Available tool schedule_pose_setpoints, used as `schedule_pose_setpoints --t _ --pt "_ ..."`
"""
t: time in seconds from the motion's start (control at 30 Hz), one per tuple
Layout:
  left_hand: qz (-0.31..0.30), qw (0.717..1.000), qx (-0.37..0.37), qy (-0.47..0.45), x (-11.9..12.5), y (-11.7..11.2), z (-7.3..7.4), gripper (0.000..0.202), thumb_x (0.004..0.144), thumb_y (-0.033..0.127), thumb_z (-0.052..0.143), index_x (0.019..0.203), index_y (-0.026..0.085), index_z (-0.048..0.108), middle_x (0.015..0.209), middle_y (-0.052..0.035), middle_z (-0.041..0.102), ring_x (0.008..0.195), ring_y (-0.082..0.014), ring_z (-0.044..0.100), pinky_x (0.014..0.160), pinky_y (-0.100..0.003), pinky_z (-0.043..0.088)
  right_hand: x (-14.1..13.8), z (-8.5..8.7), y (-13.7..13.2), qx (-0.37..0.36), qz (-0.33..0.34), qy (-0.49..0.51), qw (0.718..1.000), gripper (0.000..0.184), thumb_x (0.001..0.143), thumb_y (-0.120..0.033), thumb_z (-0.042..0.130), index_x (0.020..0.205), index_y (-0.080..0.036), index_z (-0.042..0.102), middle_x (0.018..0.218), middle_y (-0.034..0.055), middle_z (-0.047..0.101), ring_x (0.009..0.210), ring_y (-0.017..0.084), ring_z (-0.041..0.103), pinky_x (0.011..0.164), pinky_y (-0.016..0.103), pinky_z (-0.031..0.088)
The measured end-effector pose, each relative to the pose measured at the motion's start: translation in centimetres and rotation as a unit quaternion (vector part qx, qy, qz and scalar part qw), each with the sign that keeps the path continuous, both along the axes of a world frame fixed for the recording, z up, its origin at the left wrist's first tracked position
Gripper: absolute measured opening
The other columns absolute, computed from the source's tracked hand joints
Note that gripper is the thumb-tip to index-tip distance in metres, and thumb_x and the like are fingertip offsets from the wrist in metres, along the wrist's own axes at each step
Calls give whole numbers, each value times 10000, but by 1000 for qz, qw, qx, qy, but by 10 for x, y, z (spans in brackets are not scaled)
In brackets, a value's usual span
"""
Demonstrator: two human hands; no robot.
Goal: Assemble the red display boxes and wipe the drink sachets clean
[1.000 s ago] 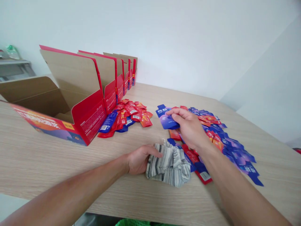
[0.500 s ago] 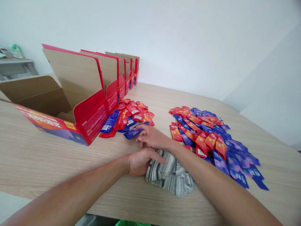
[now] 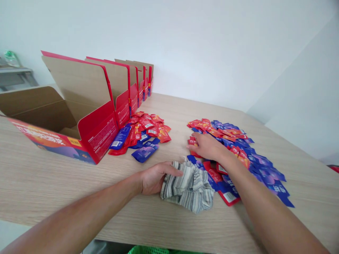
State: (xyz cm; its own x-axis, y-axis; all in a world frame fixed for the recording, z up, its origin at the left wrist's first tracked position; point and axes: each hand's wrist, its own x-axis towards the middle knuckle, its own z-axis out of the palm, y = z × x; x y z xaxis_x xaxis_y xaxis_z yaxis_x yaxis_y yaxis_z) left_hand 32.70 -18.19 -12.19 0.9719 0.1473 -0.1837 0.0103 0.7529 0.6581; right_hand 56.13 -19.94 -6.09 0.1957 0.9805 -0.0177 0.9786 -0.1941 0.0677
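Note:
My left hand [image 3: 156, 178] is closed on a crumpled grey-and-white striped cloth bag [image 3: 188, 187], thumb on top, near the front of the table. The bag looks gathered, and its mouth cannot be made out. Over the right-hand pile of sachets, my right hand [image 3: 206, 145] reaches out with fingers apart around a red sachet [image 3: 194, 141] at the pile's left edge. Its fingertips touch or hover just over that sachet; I cannot tell which. Blue sachets [image 3: 275, 187] and red ones lie mixed in this pile, partly hidden under my right forearm.
At left, a second sachet heap [image 3: 148, 128] lies against open red cartons standing in a row. The nearest carton [image 3: 97, 135] has its flaps up. A blue sachet [image 3: 145, 151] lies at that heap's front. A green basket [image 3: 148, 249] shows below the table edge.
My right hand has moved from the blue sachet at the left heap across to the right pile, letting go of that sachet. My left hand still holds the striped bag.

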Motion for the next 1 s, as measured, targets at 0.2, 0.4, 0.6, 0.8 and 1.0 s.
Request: schedule_pose_setpoints --t 0.2,0.4,0.6,0.8,1.0 --pt "50 999 8 -7 -2 7 0 344 830 168 638 1140 74 755 963 -180 804 877 -265 778 757 -310 585 -15 -23 4 -35 -55 -51 997 430 974 -405 587 1192 -46 680 1139 293 728 1112 371 714 855 403 539" --pt "103 994 -17 -16 -2 13 -1 384 867 201 641 1219 71 722 999 -182 804 910 -279 778 793 -333 592 -13 -21 5 -6 -42 -64 997 377 968 -219 498 1280 -44 618 1078 272 739 1030 383 738 812 412 541" --pt "162 984 -61 35 4 14 5 392 933 298 554 1189 57 727 1011 -190 798 905 -283 774 825 -381 607 3 -6 -7 130 -53 46 989 684 883 -117 466 1558 -126 363 849 111 742 832 305 727 752 377 512" --pt "244 965 -96 -14 10 12 15 459 996 378 447 1244 87 701 1083 -184 784 1014 -301 753 960 -455 570 -34 -19 -20 269 -31 396 877 580 892 -189 427 1471 -191 467 731 -22 609 524 167 530 520 282 443" --pt "262 956 -89 -93 11 13 7 418 987 387 485 1238 132 701 1109 -139 779 1047 -296 737 994 -460 552 -75 -41 -24 240 138 243 930 376 897 -82 465 1169 -160 714 1107 117 654 1011 227 639 958 391 529"
